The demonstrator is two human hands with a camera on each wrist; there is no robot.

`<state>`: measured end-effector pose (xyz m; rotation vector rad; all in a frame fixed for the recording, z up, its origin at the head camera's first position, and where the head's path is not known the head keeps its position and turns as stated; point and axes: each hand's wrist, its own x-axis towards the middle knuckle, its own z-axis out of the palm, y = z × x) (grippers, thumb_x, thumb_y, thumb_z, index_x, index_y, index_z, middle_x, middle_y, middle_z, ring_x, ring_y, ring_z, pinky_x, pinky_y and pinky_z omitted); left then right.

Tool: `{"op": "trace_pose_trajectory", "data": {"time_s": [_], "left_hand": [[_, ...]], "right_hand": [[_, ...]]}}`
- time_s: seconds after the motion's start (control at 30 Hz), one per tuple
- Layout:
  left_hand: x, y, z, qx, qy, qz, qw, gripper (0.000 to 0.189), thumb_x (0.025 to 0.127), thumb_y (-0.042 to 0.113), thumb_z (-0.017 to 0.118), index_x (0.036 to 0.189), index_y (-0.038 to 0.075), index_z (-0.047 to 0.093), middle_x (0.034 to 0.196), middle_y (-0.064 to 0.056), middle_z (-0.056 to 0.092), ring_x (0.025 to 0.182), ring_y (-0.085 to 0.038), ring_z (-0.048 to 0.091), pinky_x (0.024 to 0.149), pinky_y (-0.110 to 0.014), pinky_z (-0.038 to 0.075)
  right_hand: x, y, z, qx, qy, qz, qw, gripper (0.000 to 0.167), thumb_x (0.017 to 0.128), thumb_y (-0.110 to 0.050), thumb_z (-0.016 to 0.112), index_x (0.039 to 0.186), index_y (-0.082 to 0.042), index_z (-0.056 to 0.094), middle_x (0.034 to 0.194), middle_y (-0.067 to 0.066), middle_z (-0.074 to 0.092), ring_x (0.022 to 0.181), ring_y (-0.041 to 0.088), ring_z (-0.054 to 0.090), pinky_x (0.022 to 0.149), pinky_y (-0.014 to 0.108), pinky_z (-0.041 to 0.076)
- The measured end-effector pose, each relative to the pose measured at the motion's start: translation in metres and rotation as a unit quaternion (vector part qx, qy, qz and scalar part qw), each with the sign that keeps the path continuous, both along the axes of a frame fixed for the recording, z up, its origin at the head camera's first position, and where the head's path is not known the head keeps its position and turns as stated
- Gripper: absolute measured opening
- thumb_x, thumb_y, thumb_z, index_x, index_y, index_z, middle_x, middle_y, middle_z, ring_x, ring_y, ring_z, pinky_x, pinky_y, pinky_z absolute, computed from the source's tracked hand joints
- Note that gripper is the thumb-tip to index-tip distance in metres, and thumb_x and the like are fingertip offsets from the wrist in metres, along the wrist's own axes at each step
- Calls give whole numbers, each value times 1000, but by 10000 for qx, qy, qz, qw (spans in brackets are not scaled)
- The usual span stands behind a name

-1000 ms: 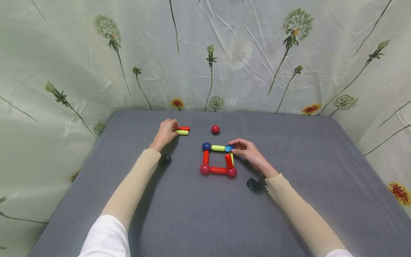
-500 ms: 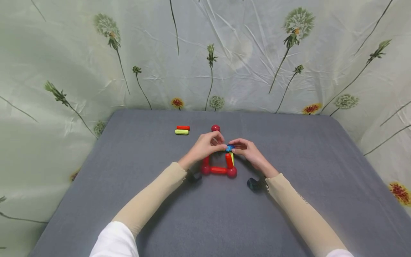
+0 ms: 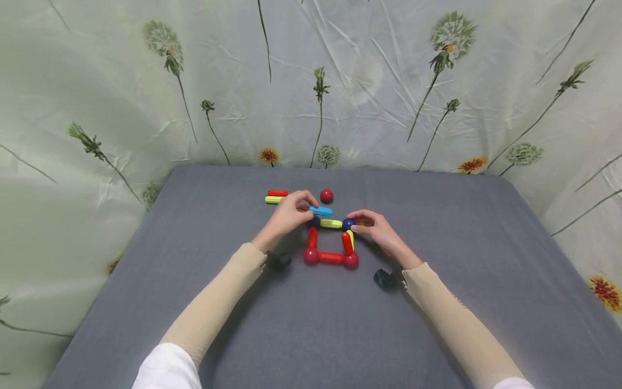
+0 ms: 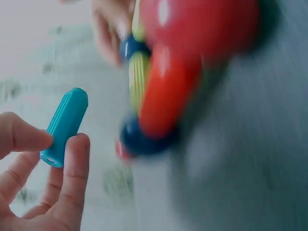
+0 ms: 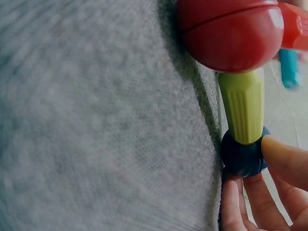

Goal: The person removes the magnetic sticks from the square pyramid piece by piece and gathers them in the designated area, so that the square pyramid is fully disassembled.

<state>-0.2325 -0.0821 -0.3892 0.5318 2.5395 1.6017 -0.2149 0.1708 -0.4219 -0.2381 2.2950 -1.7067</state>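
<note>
My left hand [image 3: 291,209] pinches a light blue rod [image 4: 66,126] between thumb and fingers, raised over the far left corner of a square frame. Balls joined by rods form this frame: two red balls [image 3: 311,256] at the near corners and two dark blue balls at the far ones. My right hand [image 3: 381,231] holds the far right dark blue ball [image 5: 244,156] between thumb and fingers. A yellow-green rod [image 5: 243,108] runs from that ball to the near right red ball [image 5: 233,33]. One red rod [image 3: 347,243] rises from the near right corner.
Behind the frame lies a loose red ball [image 3: 326,195]. A loose red rod [image 3: 277,193] and a yellow-green rod [image 3: 273,200] lie side by side beyond my left hand. The grey table [image 3: 301,324] ends at a flower-patterned curtain [image 3: 369,108].
My left hand goes from the loose rods at the left to the far right ball, takes the light blue rod off it, and draws back left. My right hand stays on that ball.
</note>
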Motion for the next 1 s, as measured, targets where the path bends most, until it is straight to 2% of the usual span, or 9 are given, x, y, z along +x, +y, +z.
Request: {"op": "trace_pose_trajectory", "data": {"time_s": [0.1, 0.27, 0.43, 0.57, 0.67, 0.77, 0.83, 0.9, 1.0], "left_hand": [[-6, -28, -3, -185, 25, 494, 9986, 12, 85, -1, 62, 96, 4, 62, 107, -13, 57, 89, -29, 63, 77, -38, 50], [-17, -66, -14, -808, -13, 1188, 9896, 11, 86, 1, 64, 96, 2, 60, 108, -16, 62, 100, -32, 61, 82, -41, 50], [-25, -82, -22, -1119, 5, 1494, 9824, 12, 83, -3, 64, 94, -1, 60, 101, -19, 63, 96, -32, 60, 78, -41, 48], [-28, -81, -21, -1315, 390, 1500, 9791, 14, 82, -6, 66, 94, -3, 60, 101, -21, 60, 95, -35, 60, 82, -43, 48], [-24, -72, -15, -1023, 569, 995, 9881, 17, 84, -5, 66, 99, -3, 61, 104, -21, 58, 95, -36, 60, 83, -44, 48], [-12, -50, -6, -342, 327, -247, 9986, 22, 88, -2, 64, 109, -3, 60, 111, -22, 57, 93, -34, 60, 81, -43, 50], [-2, -30, -1, -102, 184, -1119, 9935, 25, 89, 0, 63, 114, -1, 60, 115, -19, 59, 92, -29, 60, 80, -40, 50], [9, -10, 2, -42, 150, -1870, 9822, 29, 90, 2, 63, 119, 2, 60, 119, -15, 58, 91, -23, 61, 82, -35, 50], [20, 16, 1, -323, 462, -2471, 9674, 33, 90, 5, 66, 122, 8, 61, 119, -5, 59, 92, -13, 60, 82, -27, 50]], "right_hand": [[0, 0, 0, 19, 14, -24, 10000, 33, 93, -4, 59, 125, 4, 56, 123, 22, 56, 108, 31, 53, 96, 41, 40], [1, 0, 0, 18, 64, -23, 10000, 33, 93, -4, 59, 125, 5, 56, 123, 22, 56, 108, 31, 53, 98, 42, 40], [2, -2, 1, 70, 45, -50, 10000, 33, 93, -4, 59, 124, 5, 57, 123, 22, 56, 108, 31, 53, 98, 43, 39], [2, -3, 2, 82, -13, -86, 9999, 32, 93, -4, 58, 124, 4, 57, 123, 22, 55, 109, 33, 53, 100, 45, 38], [1, -3, 1, 83, -35, -98, 9999, 32, 93, -3, 58, 124, 4, 56, 124, 22, 55, 111, 34, 52, 100, 46, 38], [1, -2, 0, 82, -14, -86, 9999, 32, 93, -3, 58, 124, 4, 56, 124, 22, 55, 111, 33, 52, 101, 46, 38], [1, -2, 0, 65, 12, -74, 10000, 32, 93, -4, 58, 124, 4, 56, 123, 22, 55, 110, 33, 53, 100, 46, 38], [1, -1, 0, 10, 58, -29, 10000, 33, 93, -4, 59, 124, 5, 56, 122, 23, 56, 110, 33, 53, 100, 46, 38], [1, -1, 0, -49, 138, 44, 9999, 32, 93, -4, 59, 124, 5, 56, 121, 22, 57, 109, 33, 54, 98, 45, 39]]}}
